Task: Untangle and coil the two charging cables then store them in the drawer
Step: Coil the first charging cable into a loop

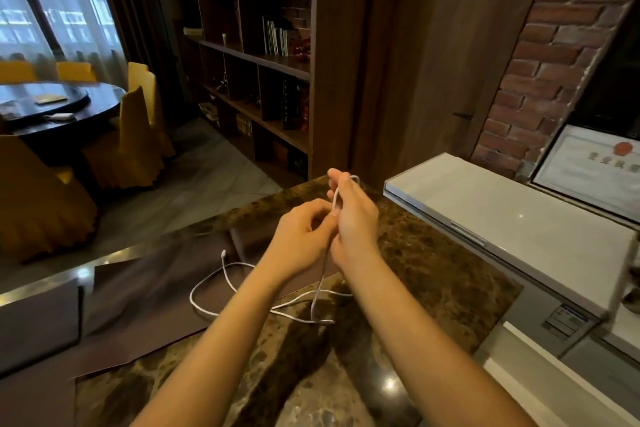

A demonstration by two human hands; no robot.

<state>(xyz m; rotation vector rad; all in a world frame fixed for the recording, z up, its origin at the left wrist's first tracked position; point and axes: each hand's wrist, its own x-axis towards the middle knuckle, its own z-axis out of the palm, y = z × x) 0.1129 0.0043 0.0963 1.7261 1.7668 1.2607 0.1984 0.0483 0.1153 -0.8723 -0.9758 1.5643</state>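
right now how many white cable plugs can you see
1: a white cable plug lying left of the left hand; others may be hidden from view.

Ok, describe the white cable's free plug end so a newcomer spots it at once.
Start at the brown marble counter, then the dark mat on its left side. The white cable loops across it; just left of the left hand, the plug is the small white tip pointing away from the person, the only cable end in sight.

White cable; brown mottled marble counter; yellow chair covers; red brick wall; pale grey appliance lid.
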